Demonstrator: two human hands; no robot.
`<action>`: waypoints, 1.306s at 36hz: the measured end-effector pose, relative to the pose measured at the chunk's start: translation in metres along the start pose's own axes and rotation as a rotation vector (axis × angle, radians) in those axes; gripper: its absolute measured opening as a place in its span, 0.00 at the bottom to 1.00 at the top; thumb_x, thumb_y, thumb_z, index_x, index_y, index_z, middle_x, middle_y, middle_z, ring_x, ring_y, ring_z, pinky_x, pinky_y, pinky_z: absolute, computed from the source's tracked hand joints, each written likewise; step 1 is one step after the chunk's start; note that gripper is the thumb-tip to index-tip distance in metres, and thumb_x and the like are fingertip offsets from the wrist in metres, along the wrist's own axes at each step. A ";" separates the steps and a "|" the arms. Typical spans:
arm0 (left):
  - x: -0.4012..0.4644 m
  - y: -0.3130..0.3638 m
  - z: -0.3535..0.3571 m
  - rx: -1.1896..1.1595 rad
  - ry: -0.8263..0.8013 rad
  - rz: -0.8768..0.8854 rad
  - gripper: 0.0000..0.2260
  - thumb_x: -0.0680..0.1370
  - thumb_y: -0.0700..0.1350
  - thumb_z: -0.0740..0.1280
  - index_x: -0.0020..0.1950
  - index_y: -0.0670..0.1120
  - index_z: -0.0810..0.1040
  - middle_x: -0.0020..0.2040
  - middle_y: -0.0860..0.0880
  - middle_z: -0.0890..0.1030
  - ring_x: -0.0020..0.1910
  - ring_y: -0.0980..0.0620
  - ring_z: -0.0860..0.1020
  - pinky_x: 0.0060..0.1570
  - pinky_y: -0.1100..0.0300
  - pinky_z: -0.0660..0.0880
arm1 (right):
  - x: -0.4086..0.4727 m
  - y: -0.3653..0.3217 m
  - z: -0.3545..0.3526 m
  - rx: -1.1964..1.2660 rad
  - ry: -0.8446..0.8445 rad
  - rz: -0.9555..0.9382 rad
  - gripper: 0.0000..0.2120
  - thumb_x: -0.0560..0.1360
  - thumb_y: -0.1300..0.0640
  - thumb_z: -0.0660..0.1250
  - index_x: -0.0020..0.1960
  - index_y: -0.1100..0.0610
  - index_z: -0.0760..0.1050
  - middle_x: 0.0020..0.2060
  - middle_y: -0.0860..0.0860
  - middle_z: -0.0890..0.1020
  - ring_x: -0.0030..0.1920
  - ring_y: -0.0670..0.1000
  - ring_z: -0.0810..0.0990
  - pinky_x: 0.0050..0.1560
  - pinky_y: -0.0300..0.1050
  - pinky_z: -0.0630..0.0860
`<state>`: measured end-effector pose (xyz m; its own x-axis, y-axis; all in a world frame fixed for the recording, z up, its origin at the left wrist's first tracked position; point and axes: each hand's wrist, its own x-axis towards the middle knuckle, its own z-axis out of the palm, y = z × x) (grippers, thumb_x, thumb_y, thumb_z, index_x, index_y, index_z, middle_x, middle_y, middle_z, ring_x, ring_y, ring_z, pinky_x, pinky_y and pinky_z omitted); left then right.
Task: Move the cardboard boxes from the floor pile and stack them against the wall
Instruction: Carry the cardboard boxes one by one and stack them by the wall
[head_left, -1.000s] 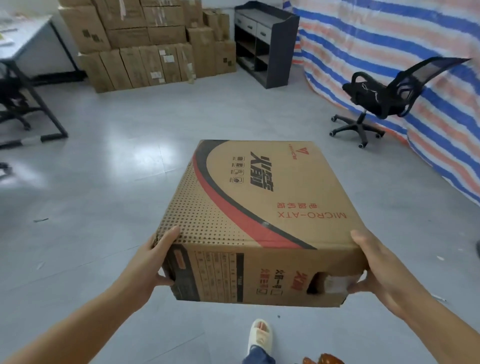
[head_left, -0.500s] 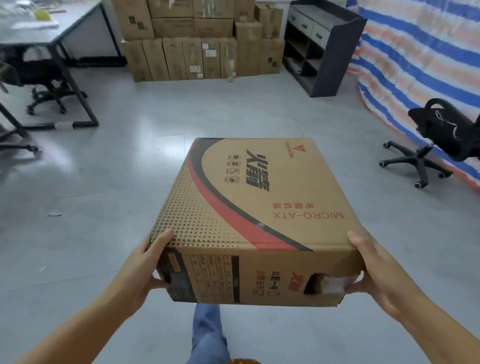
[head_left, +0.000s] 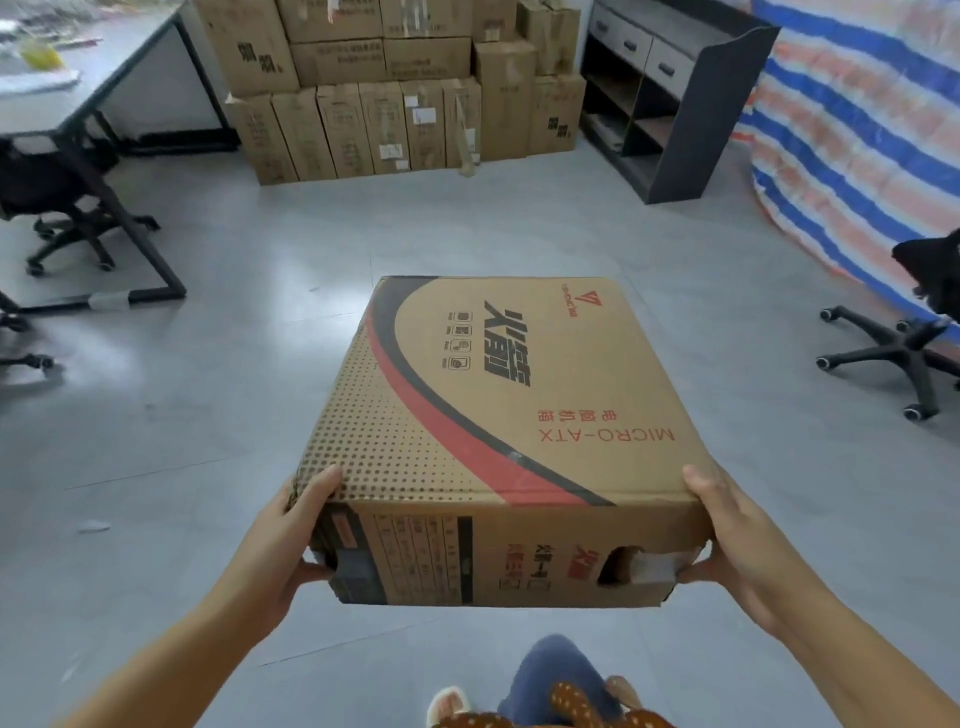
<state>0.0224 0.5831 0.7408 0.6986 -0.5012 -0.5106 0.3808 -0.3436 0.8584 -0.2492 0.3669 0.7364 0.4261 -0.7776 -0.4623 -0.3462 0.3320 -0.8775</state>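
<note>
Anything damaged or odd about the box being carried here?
Yes. The carried cardboard box has a ragged torn hole in its near side face at about, by the right hand, with pale packing showing inside. Its top print reads upside down to the carrier. The left hand grips the opposite corner.

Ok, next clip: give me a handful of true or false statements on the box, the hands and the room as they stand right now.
1. Both hands hold the MICRO-ATX box, the left hand and right hand at its near corners. True.
2. The box rests on the floor. False: it is carried in the air.
3. The stacked boxes stand at the far wall ahead. True.
4. The dark shelf unit is left of the stack. False: it is on the right.
5. The box's near side has a torn hole. True.
</note>
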 end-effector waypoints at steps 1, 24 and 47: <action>0.013 0.007 0.004 0.004 -0.006 0.002 0.08 0.79 0.52 0.62 0.56 0.55 0.76 0.49 0.52 0.83 0.52 0.53 0.78 0.49 0.42 0.77 | 0.014 -0.006 0.002 0.002 -0.005 0.004 0.15 0.80 0.45 0.54 0.66 0.39 0.69 0.58 0.46 0.78 0.58 0.50 0.76 0.40 0.55 0.81; 0.342 0.195 0.159 -0.139 0.106 -0.024 0.09 0.79 0.52 0.62 0.58 0.55 0.75 0.55 0.51 0.81 0.58 0.50 0.76 0.54 0.34 0.74 | 0.417 -0.230 -0.007 -0.093 -0.099 -0.011 0.16 0.81 0.46 0.55 0.68 0.41 0.69 0.58 0.46 0.80 0.56 0.51 0.79 0.36 0.52 0.80; 0.718 0.451 0.121 -0.041 0.059 0.037 0.10 0.79 0.54 0.63 0.58 0.55 0.76 0.55 0.51 0.82 0.58 0.49 0.77 0.55 0.35 0.74 | 0.749 -0.437 0.172 -0.004 -0.034 -0.049 0.16 0.81 0.46 0.55 0.66 0.43 0.71 0.57 0.50 0.80 0.53 0.55 0.78 0.31 0.50 0.78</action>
<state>0.6226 -0.0279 0.7549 0.7463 -0.4652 -0.4761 0.3778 -0.2928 0.8783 0.3651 -0.2685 0.7519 0.4710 -0.7740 -0.4232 -0.3276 0.2920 -0.8986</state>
